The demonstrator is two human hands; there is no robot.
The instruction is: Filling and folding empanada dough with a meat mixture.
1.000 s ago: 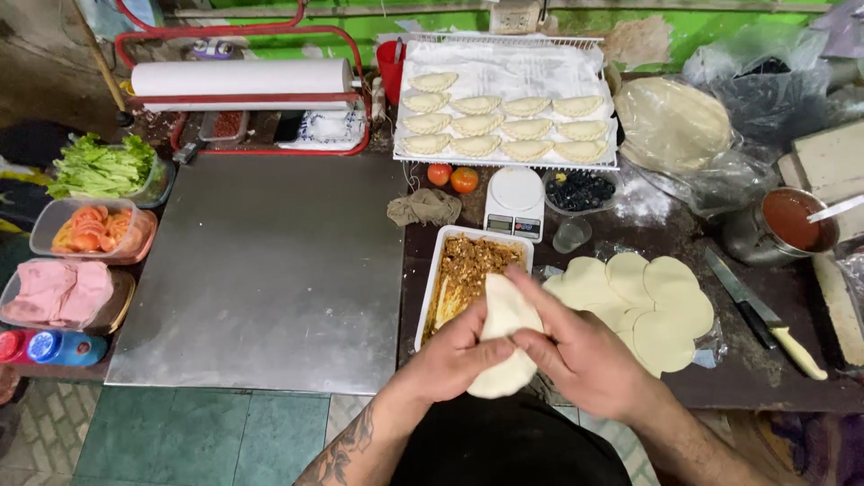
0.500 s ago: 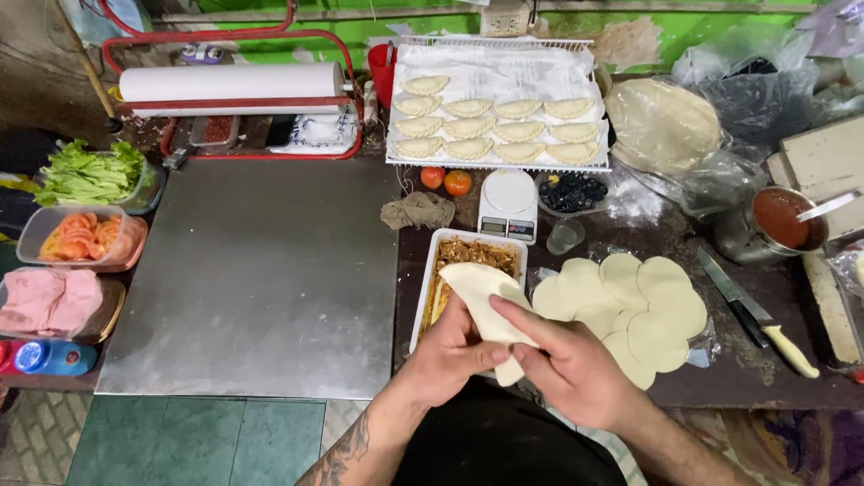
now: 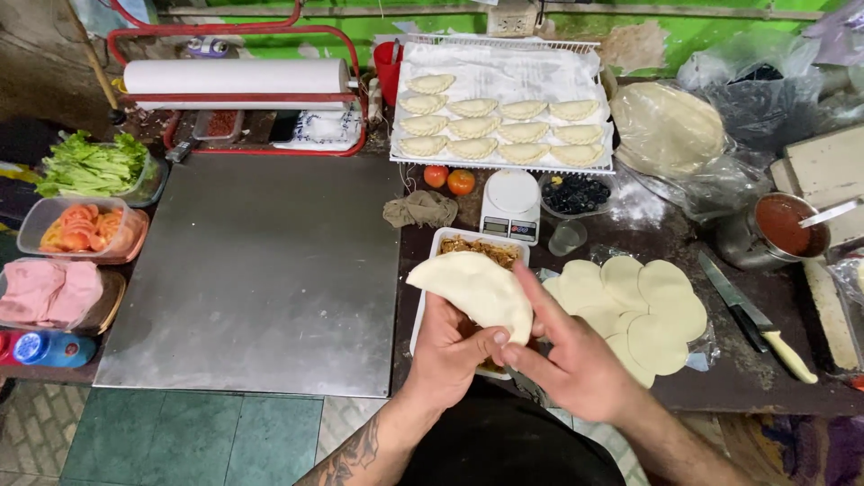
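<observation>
Hands pinch a folded dough disc over a dark, cluttered counter beside a steel sheet.

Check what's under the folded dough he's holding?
Under the folded dough sits a white tray of brown filling. Both hands, left and right, cover the tray's near half.

A dark worktable bears a steel sheet, dough discs and a knife

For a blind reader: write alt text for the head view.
Left hand and right hand hold a folded pale dough turnover above a white rectangular filling tray; round pale dough discs lie right.
</observation>
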